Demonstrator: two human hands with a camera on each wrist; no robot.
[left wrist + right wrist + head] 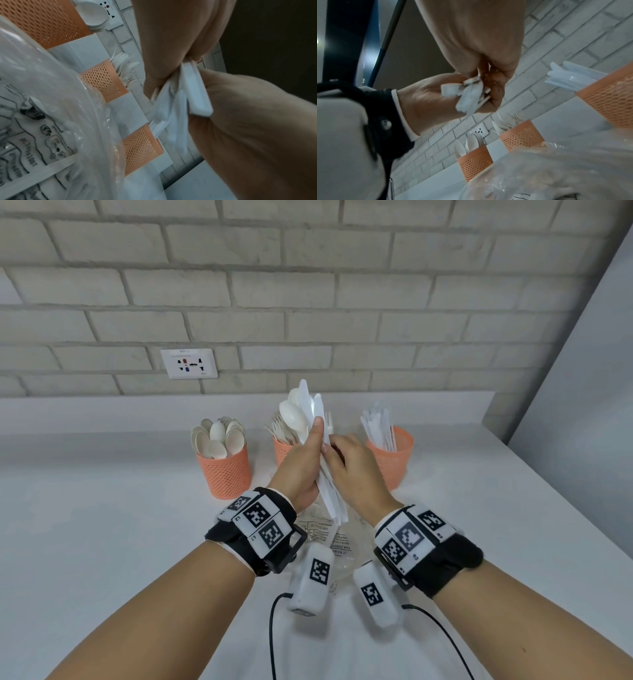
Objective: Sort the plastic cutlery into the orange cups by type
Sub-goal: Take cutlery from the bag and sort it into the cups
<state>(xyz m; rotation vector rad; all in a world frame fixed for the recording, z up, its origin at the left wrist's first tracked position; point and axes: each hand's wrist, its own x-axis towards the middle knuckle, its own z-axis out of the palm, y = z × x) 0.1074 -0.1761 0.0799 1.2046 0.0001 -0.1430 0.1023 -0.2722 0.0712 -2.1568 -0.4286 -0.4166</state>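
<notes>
Both hands are up over the middle of the white bench (102, 508), working one bunch of white plastic cutlery (310, 419). The left hand (305, 470) has its fingers and thumb wrapped round the bunch at mid-length, holding it upright with spoon bowls and knife blades fanning out on top and the handles poking out below the palm. The right hand (356, 470) is closed in beside it, fingertips pinching at pieces in that same bunch; which single piece it has, I cannot tell. Toward the bench's back edge stands a row of three orange mesh plastic cups: the left cup (224, 470) packed with spoons, the middle cup (283, 451) bristling with forks and partly hidden behind the left hand, the right cup (394, 460) holding knives. Under the wrists, near the front edge, lies a crumpled clear plastic bag (325, 535) with black print. On the grey brick wall (308, 285) behind, a white socket plate (189, 363) sits above the spoon cup.
</notes>
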